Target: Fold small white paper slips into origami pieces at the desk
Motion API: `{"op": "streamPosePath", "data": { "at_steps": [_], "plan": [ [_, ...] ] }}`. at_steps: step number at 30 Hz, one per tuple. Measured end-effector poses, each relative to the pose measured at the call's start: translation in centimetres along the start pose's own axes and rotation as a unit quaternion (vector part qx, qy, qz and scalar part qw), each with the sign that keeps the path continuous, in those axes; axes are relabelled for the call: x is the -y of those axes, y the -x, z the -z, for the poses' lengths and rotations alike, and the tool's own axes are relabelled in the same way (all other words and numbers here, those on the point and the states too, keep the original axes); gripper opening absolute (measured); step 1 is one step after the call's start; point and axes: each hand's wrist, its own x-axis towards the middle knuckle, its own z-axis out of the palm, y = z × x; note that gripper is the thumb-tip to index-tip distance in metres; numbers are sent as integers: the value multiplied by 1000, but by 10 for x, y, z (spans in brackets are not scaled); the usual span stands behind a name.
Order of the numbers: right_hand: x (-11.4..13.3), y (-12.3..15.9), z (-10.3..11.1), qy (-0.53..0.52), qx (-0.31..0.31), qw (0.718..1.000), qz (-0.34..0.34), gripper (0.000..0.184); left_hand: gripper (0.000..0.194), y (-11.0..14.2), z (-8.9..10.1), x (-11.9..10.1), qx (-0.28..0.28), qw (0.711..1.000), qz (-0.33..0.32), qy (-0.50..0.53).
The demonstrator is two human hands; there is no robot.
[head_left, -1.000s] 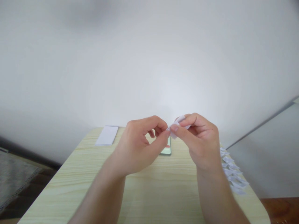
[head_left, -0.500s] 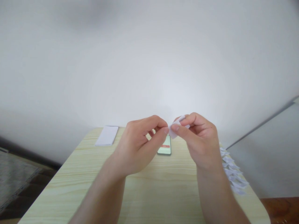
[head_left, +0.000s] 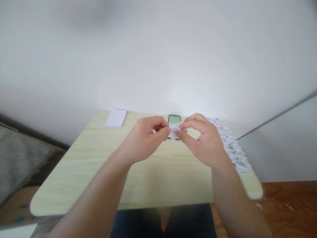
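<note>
A small folded piece of white paper [head_left: 174,134] is held up between my two hands, above the table. My left hand [head_left: 151,137] pinches its left end between thumb and forefinger. On the other side, my right hand [head_left: 201,138] grips it with the thumb in front and fingers behind. The paper's exact folds are too blurred to make out. Behind it, partly covered by the paper and my fingers, a phone [head_left: 174,118] lies on the table with its screen lit.
The pale wood-grain table [head_left: 99,165] stands against a white wall [head_left: 158,59]. A stack of white paper [head_left: 116,118] rests at its back left. Many small folded white paper pieces [head_left: 232,147] line the right edge. Wooden floor [head_left: 289,205] shows at the lower right.
My view has tilted downward, so the table's front edge and my legs now show. The paper has turned in my fingers, and both hands still hold it.
</note>
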Motion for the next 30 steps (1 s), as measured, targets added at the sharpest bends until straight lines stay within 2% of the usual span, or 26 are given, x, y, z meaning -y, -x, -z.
{"op": "streamPosePath", "data": {
  "at_steps": [2, 5, 8, 10, 14, 22, 27, 30],
  "plan": [
    [-11, 38, -16, -15, 69, 997, -34, 5, 14, 36, -16, 24, -7, 999, 17, -32],
    [-27, 99, -42, -13, 121, 989, -83, 5, 16, 93, -43, 58, -66, 994, 19, -80],
    [-33, 143, -58, 3, 146, 985, -92, 5, 25, 134, -63, 79, -34, 989, -14, -143],
    [-33, 157, -62, 24, 152, 984, -85, 6, 28, 148, -69, 86, -5, 983, -32, -183],
    [-28, 159, -60, 59, 165, 981, -79, 4, 27, 152, -70, 91, 20, 972, -69, -223],
    [-27, 150, -64, 95, 178, 976, -87, 11, 26, 152, -71, 96, 26, 964, -100, -247],
    [-29, 149, -67, 106, 190, 972, -94, 12, 23, 155, -70, 97, 22, 965, -102, -241],
    [-28, 146, -68, 113, 196, 969, -99, 12, 24, 153, -71, 95, 17, 967, -82, -239]
  ]
}}
